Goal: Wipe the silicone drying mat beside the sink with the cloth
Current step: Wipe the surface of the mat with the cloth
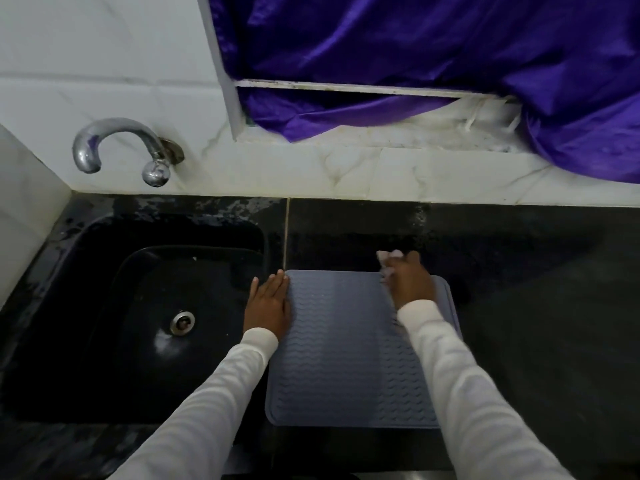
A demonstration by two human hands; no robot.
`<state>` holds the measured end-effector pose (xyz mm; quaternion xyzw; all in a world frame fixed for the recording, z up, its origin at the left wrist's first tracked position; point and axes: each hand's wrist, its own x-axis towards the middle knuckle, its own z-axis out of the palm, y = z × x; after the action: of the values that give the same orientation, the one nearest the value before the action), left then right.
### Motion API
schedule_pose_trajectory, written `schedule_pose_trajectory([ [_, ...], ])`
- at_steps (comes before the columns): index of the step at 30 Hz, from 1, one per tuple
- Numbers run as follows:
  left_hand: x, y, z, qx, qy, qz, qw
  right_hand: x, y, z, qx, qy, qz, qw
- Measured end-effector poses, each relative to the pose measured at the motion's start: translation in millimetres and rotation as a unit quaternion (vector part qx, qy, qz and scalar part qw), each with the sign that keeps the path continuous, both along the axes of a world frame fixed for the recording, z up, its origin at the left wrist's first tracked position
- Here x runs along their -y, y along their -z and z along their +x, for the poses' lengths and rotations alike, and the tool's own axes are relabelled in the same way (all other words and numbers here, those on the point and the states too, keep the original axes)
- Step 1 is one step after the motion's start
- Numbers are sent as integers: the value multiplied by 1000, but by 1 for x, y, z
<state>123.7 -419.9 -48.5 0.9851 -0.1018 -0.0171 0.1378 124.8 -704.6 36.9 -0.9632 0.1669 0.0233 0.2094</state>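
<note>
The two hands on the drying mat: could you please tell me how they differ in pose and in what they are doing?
The left hand lies flat and open on the mat's left edge, by the sink; the right hand is curled at the far right corner. The left hand holds nothing; the right hand grips a white cloth, which shows past its fingers. Both wear white sleeves and touch the mat.

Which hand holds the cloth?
The right hand, at the mat's far edge, grips the white cloth; the left hand lies flat, empty.

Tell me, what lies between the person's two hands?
In the head view, only bare ridged grey mat lies between the left hand and the cloth-holding right hand.
</note>
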Motion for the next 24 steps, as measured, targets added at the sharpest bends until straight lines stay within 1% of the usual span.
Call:
schedule_pose_trajectory([
  [1,-2,0,-1,-2,7,1,1000,-29,-1,-1,6,-11,43,999],
  [2,-3,0,-1,-5,14,5,1000,-57,1,-1,17,-45,54,997],
  [3,-5,2,-2,-8,25,11,1000,-84,5,-2,25,-84,50,995],
  [5,-5,5,-3,-15,35,14,999,-134,10,-3,16,-128,34,991],
  [7,-7,6,-2,-27,38,13,999,-171,18,-3,1,-148,-10,989],
  [9,-8,10,-1,-40,54,45,997,-193,26,-6,-28,-140,-1,990],
  [11,-7,14,-2,-41,58,60,996,-198,33,-10,-41,-129,16,991],
  [14,-6,15,-4,-29,48,51,997,-190,41,-12,-51,-128,-19,990],
  [18,-4,11,-3,-24,48,55,997,-185,42,-12,-69,-147,-36,986],
  [24,-3,14,-3,-40,46,108,992,-160,46,-15,-74,-137,-72,985],
])
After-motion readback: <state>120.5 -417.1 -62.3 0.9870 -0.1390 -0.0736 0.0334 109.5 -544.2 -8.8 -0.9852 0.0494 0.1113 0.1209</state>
